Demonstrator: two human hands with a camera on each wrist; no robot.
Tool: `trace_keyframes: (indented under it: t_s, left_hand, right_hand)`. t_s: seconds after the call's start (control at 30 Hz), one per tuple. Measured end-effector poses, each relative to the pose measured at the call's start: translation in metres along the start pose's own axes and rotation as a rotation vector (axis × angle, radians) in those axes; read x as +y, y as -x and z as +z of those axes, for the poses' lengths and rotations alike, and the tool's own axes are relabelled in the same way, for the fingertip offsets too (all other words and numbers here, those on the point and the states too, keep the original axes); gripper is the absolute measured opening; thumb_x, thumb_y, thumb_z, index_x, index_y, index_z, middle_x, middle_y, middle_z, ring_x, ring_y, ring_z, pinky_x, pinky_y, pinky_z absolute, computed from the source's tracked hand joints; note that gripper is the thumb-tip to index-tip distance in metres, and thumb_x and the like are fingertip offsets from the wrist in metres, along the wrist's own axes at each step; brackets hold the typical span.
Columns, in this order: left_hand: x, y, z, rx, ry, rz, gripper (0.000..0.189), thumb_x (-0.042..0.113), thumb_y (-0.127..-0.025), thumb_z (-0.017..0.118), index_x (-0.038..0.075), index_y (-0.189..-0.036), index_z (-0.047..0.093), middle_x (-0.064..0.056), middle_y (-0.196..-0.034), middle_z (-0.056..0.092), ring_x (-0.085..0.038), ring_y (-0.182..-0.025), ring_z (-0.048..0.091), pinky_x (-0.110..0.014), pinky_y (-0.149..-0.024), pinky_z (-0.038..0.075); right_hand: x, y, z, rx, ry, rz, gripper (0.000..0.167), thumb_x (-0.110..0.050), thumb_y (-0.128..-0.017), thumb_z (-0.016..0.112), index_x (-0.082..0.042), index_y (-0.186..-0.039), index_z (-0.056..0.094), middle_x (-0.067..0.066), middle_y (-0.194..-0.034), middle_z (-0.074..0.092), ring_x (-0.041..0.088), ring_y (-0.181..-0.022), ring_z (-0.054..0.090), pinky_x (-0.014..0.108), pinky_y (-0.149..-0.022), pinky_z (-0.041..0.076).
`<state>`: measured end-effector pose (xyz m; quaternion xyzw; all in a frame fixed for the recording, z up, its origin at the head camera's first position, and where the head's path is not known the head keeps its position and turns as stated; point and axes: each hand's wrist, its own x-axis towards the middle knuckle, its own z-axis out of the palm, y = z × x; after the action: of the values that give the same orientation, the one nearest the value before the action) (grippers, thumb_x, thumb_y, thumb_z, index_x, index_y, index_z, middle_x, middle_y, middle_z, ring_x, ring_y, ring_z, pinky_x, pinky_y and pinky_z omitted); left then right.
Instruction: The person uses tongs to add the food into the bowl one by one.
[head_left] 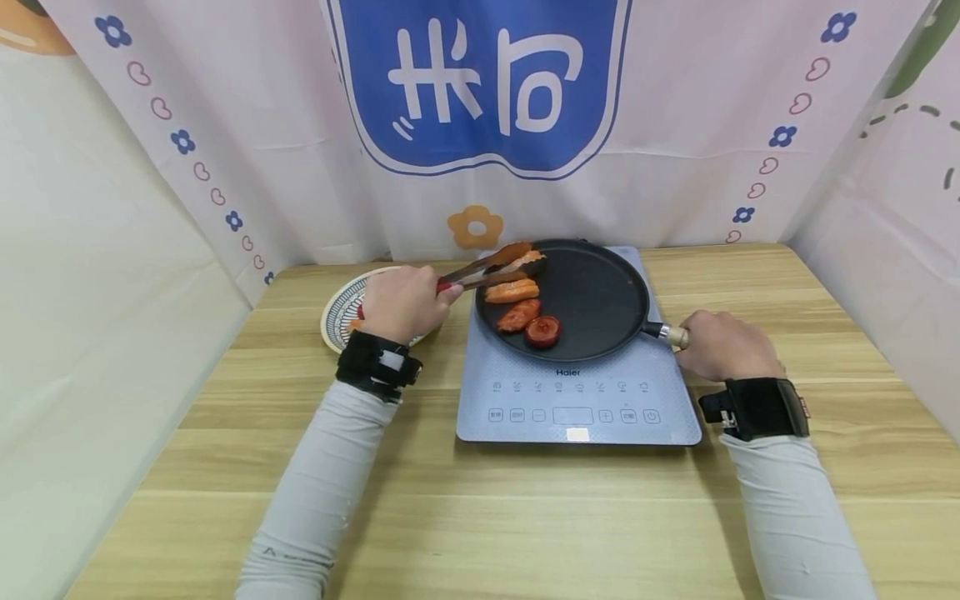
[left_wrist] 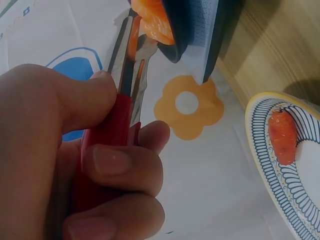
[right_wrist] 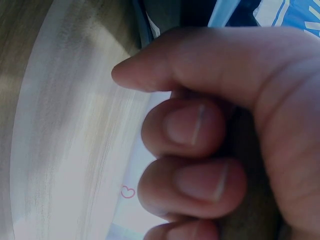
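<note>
My left hand (head_left: 405,302) grips red-handled tongs (left_wrist: 107,122), the handle wrapped by fingers and thumb. The tongs' tips reach over the left edge of a flat black pan (head_left: 592,300), one on each side of an orange food piece with a dark edge (head_left: 534,265). Whether they squeeze it, I cannot tell. Below it in the pan lie an orange piece (head_left: 512,291), a reddish piece (head_left: 519,316) and a round red slice (head_left: 542,332). My right hand (head_left: 727,346) holds the pan's handle (head_left: 677,336), its fingers curled round in the right wrist view.
The pan stands on a pale blue induction cooker (head_left: 577,429). Left of it, partly behind my left hand, is a patterned plate (head_left: 333,321); a red-orange food piece (left_wrist: 283,137) lies on it. A printed curtain (head_left: 300,183) hangs behind the wooden table (head_left: 450,517).
</note>
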<state>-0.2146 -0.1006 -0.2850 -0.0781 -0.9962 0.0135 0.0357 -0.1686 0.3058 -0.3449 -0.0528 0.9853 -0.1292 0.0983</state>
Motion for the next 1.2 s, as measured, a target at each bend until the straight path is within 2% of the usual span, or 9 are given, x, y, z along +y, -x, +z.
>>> trace_keyframes:
  t_s: [0.13,0.3,0.47,0.7,0.8,1.0,1.2]
  left_hand:
    - [0.002,0.002,-0.001,0.015,0.006,0.009,0.056,0.06,-0.106,0.049,0.016,-0.072,0.056,-0.007,-0.078,0.062,-0.028,-0.071,0.06,-0.041,-0.055,0.04]
    - [0.001,0.005,-0.006,0.033,0.041,0.017,0.054,0.06,-0.106,0.048,0.015,-0.081,0.066,-0.01,-0.085,0.067,-0.031,-0.074,0.063,-0.045,-0.056,0.043]
    - [-0.004,0.009,-0.012,0.055,0.067,0.025,0.051,0.057,-0.106,0.05,0.013,-0.089,0.069,-0.011,-0.087,0.069,-0.033,-0.077,0.066,-0.049,-0.061,0.047]
    - [-0.013,0.016,-0.02,0.085,0.041,0.016,0.051,0.057,-0.105,0.051,0.012,-0.093,0.07,-0.013,-0.088,0.071,-0.037,-0.083,0.07,-0.055,-0.065,0.05]
    - [-0.019,0.02,-0.023,0.08,0.034,0.006,0.052,0.057,-0.105,0.051,0.012,-0.091,0.07,-0.013,-0.088,0.071,-0.036,-0.083,0.07,-0.055,-0.065,0.05]
    - [-0.032,0.029,-0.029,0.028,0.017,-0.012,0.052,0.058,-0.106,0.049,0.011,-0.089,0.065,-0.011,-0.09,0.07,-0.035,-0.084,0.069,-0.052,-0.064,0.049]
    - [-0.048,0.039,-0.033,0.014,0.042,-0.03,0.053,0.057,-0.106,0.049,0.012,-0.083,0.063,-0.008,-0.077,0.065,-0.03,-0.071,0.063,-0.044,-0.054,0.042]
  right_hand:
    - [0.0,0.0,0.0,-0.002,-0.005,0.003,0.025,-0.013,-0.088,0.065,-0.015,-0.069,0.049,0.002,-0.066,0.047,0.023,-0.063,0.051,0.036,-0.054,0.037]
    - [-0.001,0.001,0.0,-0.005,-0.009,0.006,0.025,-0.013,-0.089,0.066,-0.015,-0.069,0.049,0.002,-0.067,0.047,0.023,-0.063,0.051,0.036,-0.055,0.037]
    - [-0.001,0.0,0.0,-0.004,-0.008,0.003,0.026,-0.014,-0.089,0.065,-0.015,-0.069,0.049,0.002,-0.067,0.047,0.022,-0.063,0.051,0.036,-0.055,0.037]
    - [-0.001,0.0,0.0,-0.008,-0.009,0.004,0.025,-0.013,-0.089,0.066,-0.015,-0.07,0.05,0.002,-0.067,0.047,0.023,-0.064,0.051,0.036,-0.055,0.037]
    - [0.0,0.0,0.0,-0.004,-0.009,0.001,0.024,-0.013,-0.088,0.066,-0.015,-0.07,0.051,0.002,-0.067,0.047,0.023,-0.064,0.052,0.036,-0.055,0.037]
    - [0.0,0.001,0.0,-0.003,-0.011,-0.004,0.023,-0.013,-0.088,0.067,-0.014,-0.071,0.053,0.003,-0.068,0.049,0.023,-0.065,0.052,0.036,-0.055,0.037]
    - [0.0,0.001,-0.001,0.0,-0.011,-0.005,0.022,-0.013,-0.088,0.067,-0.014,-0.071,0.053,0.003,-0.067,0.049,0.023,-0.065,0.052,0.036,-0.055,0.036]
